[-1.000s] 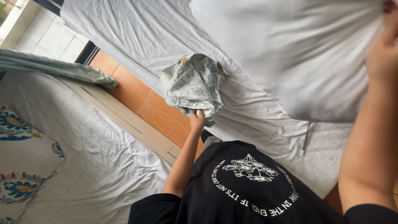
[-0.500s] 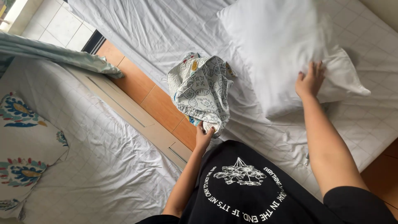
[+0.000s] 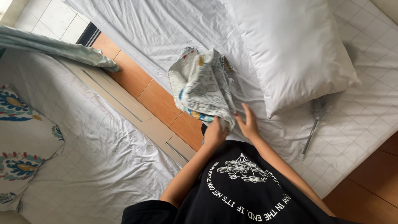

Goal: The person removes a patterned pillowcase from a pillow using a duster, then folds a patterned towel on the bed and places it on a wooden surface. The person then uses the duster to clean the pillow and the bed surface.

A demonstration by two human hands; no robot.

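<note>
**Two hands at one bunched cloth, and several ways to lose it**

Two hands meet at the lower edge of the crumpled printed fabric cover, pale grey with small coloured patterns, which stands bunched up over the near edge of the white checked bed sheet. Your left hand has its grip clenched on the cloth's bottom hem; your right hand lies just beside that grip with fingers spread and loose, touching the hem or the sheet under it, which I cannot tell.

Judging from this, the risks are these:

- You hold only one corner. The bulk of the cloth rises above the grip, unsupported, so it may flop sideways and slide off the mattress towards the orange-brown wooden floor to the left of the grip.
- The loose right hand could pinch the sheet along with the cover and drag the bedding into creases.
- The large white pillow lies just right of and above the grip, near the cloth; a wide sweep of your forearm could shove it.
- Further right of the grip, a slim grey-handled duster rests on the sheet; shifting the pillow might knock it off the bed.
</note>
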